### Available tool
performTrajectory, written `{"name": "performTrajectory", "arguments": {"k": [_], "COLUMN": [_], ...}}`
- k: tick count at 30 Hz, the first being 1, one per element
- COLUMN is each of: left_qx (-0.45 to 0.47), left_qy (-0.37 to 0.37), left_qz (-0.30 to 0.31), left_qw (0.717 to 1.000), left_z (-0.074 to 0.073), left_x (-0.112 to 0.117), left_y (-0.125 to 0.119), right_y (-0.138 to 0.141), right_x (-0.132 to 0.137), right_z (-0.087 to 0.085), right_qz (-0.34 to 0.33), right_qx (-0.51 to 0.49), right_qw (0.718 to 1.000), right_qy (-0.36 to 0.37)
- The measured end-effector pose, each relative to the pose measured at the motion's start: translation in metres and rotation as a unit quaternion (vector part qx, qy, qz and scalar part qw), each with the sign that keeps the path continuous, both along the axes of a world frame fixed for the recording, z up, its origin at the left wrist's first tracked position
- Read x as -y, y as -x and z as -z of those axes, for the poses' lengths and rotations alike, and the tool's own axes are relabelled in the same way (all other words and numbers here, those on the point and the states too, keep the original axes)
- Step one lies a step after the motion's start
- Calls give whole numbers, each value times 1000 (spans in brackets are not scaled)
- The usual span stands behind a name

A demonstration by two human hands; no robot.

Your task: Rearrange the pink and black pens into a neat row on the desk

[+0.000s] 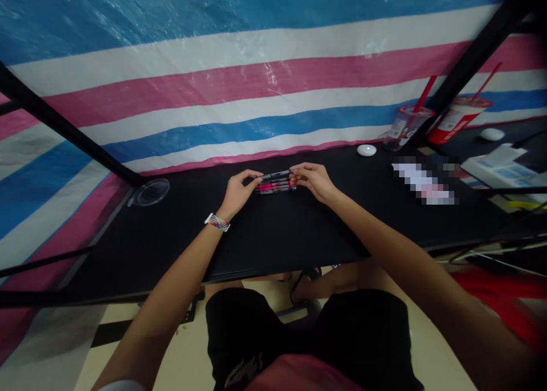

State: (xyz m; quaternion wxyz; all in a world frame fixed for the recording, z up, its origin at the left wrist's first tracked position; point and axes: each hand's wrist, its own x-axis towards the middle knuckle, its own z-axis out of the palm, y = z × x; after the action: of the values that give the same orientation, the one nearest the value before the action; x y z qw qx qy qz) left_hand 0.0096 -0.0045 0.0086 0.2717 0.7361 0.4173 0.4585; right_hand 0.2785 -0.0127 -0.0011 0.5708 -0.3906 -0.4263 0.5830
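Observation:
Several pens (274, 187) lie side by side on the black desk in a small stack or row, some dark grey and some pink-red. At their left ends, my left hand (239, 195) pinches a grey pen (276, 176) on the far side, thumb and fingers closed. My right hand (315, 181) grips the same pen's right end, fingers bent around it and close to the ends of the pink ones. Whether that pen rests on the others or is slightly raised, I cannot tell. A colourful woven band circles my left wrist.
A clear round plastic lid (150, 192) lies on the desk (256, 237) at the left. To the right are a white oval object (366, 150), a clear cup (407, 130) with a red straw, a red-and-white cup (457, 120) and a blurred-out item (425, 181). Striped sheeting hangs behind.

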Motion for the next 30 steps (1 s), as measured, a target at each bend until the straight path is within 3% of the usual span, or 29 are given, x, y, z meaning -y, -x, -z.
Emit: {"name": "performTrajectory", "arguments": {"k": [4, 9, 19, 23, 27, 30], "left_qx": [15, 21, -6, 7, 21, 21], "left_qy": [-29, 9, -86, -92, -93, -96], "left_qz": [-13, 2, -34, -37, -39, -36], "left_qw": [999, 1000, 996, 995, 995, 994], "left_z": [1, 2, -5, -5, -2, -1], "left_x": [0, -1, 8, 7, 5, 5], "left_y": [-1, -1, -2, -1, -1, -1], "right_y": [1, 1, 0, -2, -5, -4], "right_x": [1, 1, -1, 2, 7, 9], "right_z": [-2, -2, 1, -4, -12, -16], "right_qz": [2, 15, 9, -56, -152, -166], "right_qx": [4, 0, -2, -74, -190, -226], "right_qw": [1000, 1000, 1000, 995, 964, 952], "right_qy": [4, -2, -2, 34, 107, 125]}}
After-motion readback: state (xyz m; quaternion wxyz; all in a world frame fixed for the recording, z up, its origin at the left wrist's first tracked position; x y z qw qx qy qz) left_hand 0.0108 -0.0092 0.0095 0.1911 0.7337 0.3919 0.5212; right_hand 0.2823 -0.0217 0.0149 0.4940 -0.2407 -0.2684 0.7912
